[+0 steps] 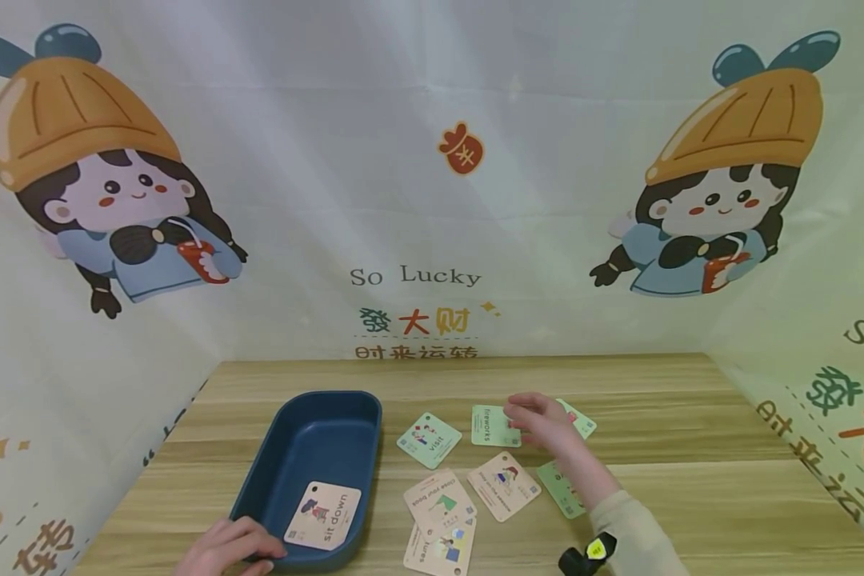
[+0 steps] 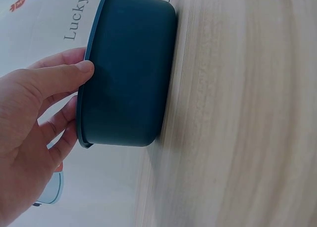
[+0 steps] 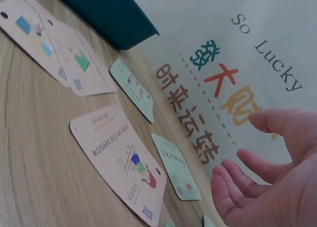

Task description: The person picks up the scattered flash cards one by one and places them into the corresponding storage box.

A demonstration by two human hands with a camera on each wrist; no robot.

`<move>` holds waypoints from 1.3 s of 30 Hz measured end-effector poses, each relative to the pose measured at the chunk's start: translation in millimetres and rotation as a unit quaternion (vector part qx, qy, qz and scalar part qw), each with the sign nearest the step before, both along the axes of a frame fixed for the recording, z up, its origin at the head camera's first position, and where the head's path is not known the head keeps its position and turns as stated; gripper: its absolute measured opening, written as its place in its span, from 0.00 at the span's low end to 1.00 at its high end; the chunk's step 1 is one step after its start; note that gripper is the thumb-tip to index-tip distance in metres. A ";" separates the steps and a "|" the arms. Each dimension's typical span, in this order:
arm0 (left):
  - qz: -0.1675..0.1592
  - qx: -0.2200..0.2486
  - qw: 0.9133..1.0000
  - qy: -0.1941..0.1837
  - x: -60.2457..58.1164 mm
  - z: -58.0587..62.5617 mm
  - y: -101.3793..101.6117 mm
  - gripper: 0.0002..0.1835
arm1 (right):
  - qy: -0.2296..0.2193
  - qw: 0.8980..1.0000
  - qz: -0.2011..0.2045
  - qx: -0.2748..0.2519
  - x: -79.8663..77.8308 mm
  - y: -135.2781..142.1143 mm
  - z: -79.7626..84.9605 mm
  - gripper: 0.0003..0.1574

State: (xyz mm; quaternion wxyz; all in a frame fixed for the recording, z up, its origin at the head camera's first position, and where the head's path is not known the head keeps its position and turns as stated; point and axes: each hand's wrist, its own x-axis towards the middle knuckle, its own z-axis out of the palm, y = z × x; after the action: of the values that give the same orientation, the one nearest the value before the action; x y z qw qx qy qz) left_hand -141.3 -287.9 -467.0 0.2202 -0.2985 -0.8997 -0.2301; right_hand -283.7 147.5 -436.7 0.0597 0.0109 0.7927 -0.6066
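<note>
My left hand pinches the near-left rim of a dark blue bin, thumb outside and fingers over the inner side, as the left wrist view shows. Inside the bin's near end lies a pink "sit down" card. My right hand hovers at the back right with its fingers loosely spread and holds nothing. It overlaps the right edge of a green "fireworks" card in the head view. Behind the hand, another green card is partly hidden. Nearer me, the forearm partly covers one more green card.
A green "visit" card lies right of the bin. Closer to me are a pink seesaw card and a pink "close your book" card overlapping another pink card. A printed cloth hangs behind the wooden table.
</note>
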 end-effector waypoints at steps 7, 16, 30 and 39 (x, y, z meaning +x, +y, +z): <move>-0.014 0.007 1.000 0.022 -1.3 -1.3 0.5 0.24 | 0.015 0.998 -0.034 0.047 -1.6 5.5 -2.4 0.28; -0.019 0.013 0.999 0.033 -1.1 -1.0 1.6 0.26 | 0.037 0.994 -0.056 0.082 -4.6 16.6 -8.4 0.29; 0.010 -0.005 1.000 0.017 1.6 0.2 2.1 0.23 | 0.061 0.986 -0.078 0.134 -8.3 33.4 -18.3 0.30; 0.020 -0.003 1.000 0.018 2.8 0.2 3.8 0.23 | 0.073 0.982 -0.080 0.153 -8.1 42.7 -21.1 0.30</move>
State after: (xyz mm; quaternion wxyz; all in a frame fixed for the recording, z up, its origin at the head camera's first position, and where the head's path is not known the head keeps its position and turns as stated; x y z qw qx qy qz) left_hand -138.4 -284.1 -466.8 0.2401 -0.2854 -0.9020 -0.2173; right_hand -291.8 190.3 -457.8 -0.0494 0.0384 0.8748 -0.4804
